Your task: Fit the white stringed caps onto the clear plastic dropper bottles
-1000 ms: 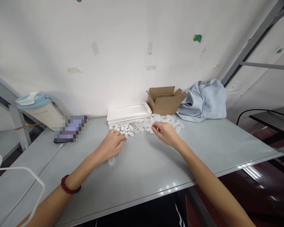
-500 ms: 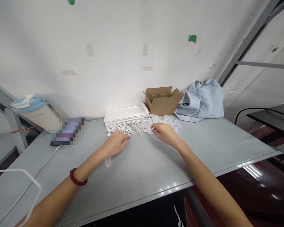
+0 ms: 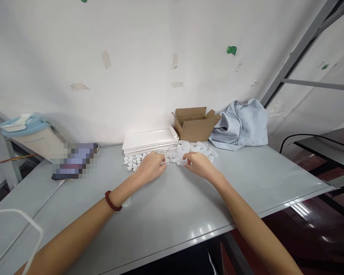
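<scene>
My left hand is closed in a pinch at the front of a heap of small white loop-shaped pieces. What its fingertips hold is too small to make out. Small white caps lie left of that hand, partly covered by it. My right hand pinches at the near edge of a pile of translucent plastic pieces, its thumb and forefinger on one translucent piece. Another translucent piece shows from behind my left wrist.
Behind the heaps lies a stack of flat white packs. An open cardboard box and a light blue cloth bag stand at the wall. Left are a phone with a white cable and a blue-lidded container.
My left hand has moved right, from the white caps to the loop-shaped pieces, closer to my right hand. The right hand stays at the translucent pile. The view has shifted slightly.
</scene>
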`<state>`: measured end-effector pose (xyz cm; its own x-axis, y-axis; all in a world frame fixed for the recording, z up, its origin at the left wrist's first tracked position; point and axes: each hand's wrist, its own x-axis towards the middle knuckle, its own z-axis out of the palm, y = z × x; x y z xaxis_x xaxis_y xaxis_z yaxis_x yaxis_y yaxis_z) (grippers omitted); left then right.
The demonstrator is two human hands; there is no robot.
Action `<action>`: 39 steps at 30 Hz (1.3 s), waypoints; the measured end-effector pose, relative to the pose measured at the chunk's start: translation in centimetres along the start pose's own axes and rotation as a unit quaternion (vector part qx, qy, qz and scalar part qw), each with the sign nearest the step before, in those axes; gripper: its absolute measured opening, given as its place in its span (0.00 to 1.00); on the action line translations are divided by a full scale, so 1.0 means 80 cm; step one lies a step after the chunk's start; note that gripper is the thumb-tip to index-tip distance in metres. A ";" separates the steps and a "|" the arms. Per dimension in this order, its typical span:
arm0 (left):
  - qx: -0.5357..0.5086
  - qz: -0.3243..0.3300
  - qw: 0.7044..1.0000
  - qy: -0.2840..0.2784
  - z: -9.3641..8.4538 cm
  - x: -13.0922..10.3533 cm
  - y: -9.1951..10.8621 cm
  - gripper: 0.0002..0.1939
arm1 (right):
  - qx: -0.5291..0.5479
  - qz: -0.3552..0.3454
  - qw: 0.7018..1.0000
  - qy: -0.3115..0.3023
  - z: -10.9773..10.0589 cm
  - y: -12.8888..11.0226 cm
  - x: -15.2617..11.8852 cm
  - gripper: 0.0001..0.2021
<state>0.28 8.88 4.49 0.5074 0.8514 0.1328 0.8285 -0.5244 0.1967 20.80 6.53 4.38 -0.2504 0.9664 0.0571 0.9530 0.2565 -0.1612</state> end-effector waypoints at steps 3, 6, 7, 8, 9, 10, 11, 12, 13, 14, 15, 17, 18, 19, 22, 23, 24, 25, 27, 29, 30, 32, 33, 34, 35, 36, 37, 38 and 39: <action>0.017 0.002 1.000 -0.001 0.007 0.011 0.005 0.10 | -0.009 -0.001 1.000 -0.001 0.003 0.000 0.001 0.11; 0.034 0.016 0.999 -0.014 0.009 0.018 0.004 0.11 | -0.013 -0.004 1.000 -0.004 0.005 -0.001 0.002 0.11; 0.038 0.023 0.999 -0.019 0.009 0.018 0.002 0.10 | -0.013 -0.006 1.000 -0.005 0.006 -0.002 0.002 0.10; 0.040 0.029 0.998 -0.024 0.007 0.017 0.000 0.09 | -0.012 -0.007 1.000 -0.006 0.006 -0.002 0.001 0.10; 0.042 0.033 0.998 -0.027 0.006 0.015 -0.003 0.08 | -0.012 -0.009 1.000 -0.008 0.006 -0.002 0.001 0.10; 0.044 0.034 0.998 -0.029 0.004 0.012 -0.006 0.07 | -0.010 -0.012 1.000 -0.009 0.006 -0.003 0.001 0.10; 0.046 0.032 0.998 -0.029 0.003 0.009 -0.009 0.07 | -0.008 -0.015 1.000 -0.011 0.006 -0.003 0.001 0.10; 0.048 0.027 0.998 -0.028 0.001 0.005 -0.012 0.09 | -0.006 -0.018 1.000 -0.013 0.006 -0.003 0.000 0.10; 0.050 0.022 0.998 -0.026 0.001 0.002 -0.015 0.10 | -0.004 -0.020 1.000 -0.014 0.006 -0.003 0.000 0.10; 0.052 0.019 0.998 -0.025 0.000 -0.002 -0.018 0.11 | -0.002 -0.021 1.000 -0.015 0.006 -0.003 -0.001 0.10; 0.055 0.016 0.998 -0.025 0.001 -0.004 -0.020 0.11 | -0.001 -0.022 1.000 -0.016 0.005 -0.003 -0.001 0.10; 0.059 0.012 0.998 -0.023 0.002 -0.007 -0.022 0.10 | 0.002 -0.021 1.000 -0.019 0.005 -0.003 -0.002 0.10; 0.060 0.010 0.998 -0.021 0.002 -0.007 -0.022 0.09 | 0.003 -0.020 1.000 -0.020 0.004 -0.004 -0.002 0.10; 0.060 0.008 0.998 -0.017 0.003 -0.007 -0.022 0.09 | 0.003 -0.018 1.000 -0.022 0.004 -0.004 -0.003 0.11; 0.052 0.005 0.999 -0.004 0.004 -0.006 -0.022 0.07 | 0.000 -0.011 1.000 -0.029 0.003 -0.005 -0.002 0.11; 0.046 0.007 0.999 0.000 0.004 -0.005 -0.023 0.06 | -0.002 -0.009 0.999 -0.031 0.003 -0.005 -0.002 0.11; 0.038 0.009 0.999 0.004 0.004 -0.005 -0.024 0.06 | -0.004 -0.007 0.999 -0.034 0.003 -0.005 -0.002 0.10; 0.027 0.011 1.000 0.006 0.003 -0.004 -0.025 0.07 | -0.005 -0.007 0.999 -0.036 0.003 -0.006 -0.001 0.09; 0.002 0.013 1.000 0.015 0.001 -0.002 -0.028 0.10 | -0.007 -0.006 0.999 -0.039 0.005 -0.006 0.000 0.08; -0.030 0.005 0.999 0.028 -0.003 0.002 -0.034 0.11 | -0.004 -0.008 0.999 -0.037 0.007 -0.007 0.000 0.08; -0.048 -0.001 0.998 0.037 -0.007 0.005 -0.037 0.11 | 0.000 -0.009 0.999 -0.035 0.008 -0.007 0.001 0.09; -0.088 -0.020 0.994 0.060 -0.015 0.009 -0.043 0.11 | 0.011 -0.012 0.999 -0.032 0.009 -0.008 0.001 0.08; -0.109 -0.031 0.991 0.074 -0.020 0.011 -0.045 0.10 | 0.019 -0.015 0.999 -0.031 0.009 -0.008 0.000 0.08; -0.129 -0.042 0.987 0.090 -0.025 0.013 -0.047 0.10 | 0.026 -0.019 0.999 -0.028 0.009 -0.009 0.000 0.08; -0.148 -0.053 0.982 0.105 -0.029 0.014 -0.049 0.10 | 0.034 -0.023 0.999 -0.025 0.009 -0.010 -0.001 0.08; -0.166 -0.065 0.977 0.120 -0.033 0.015 -0.050 0.10 | 0.041 -0.028 0.999 -0.020 0.009 -0.010 -0.002 0.08; -0.183 -0.075 0.971 0.133 -0.036 0.016 -0.051 0.10 | 0.049 -0.034 0.998 -0.012 0.009 -0.011 -0.002 0.08; -0.200 -0.085 0.966 0.143 -0.039 0.016 -0.051 0.10 | 0.057 -0.039 0.998 -0.004 0.009 -0.012 -0.003 0.08; -0.216 -0.092 0.960 0.151 -0.040 0.016 -0.051 0.11 | 0.064 -0.044 0.997 0.005 0.009 -0.012 -0.004 0.09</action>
<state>-3.22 12.09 6.96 0.2163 0.9225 0.3198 0.6890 -0.3762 0.6194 19.82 5.99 3.81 -0.3290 0.9403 0.0868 0.8982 0.3400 -0.2786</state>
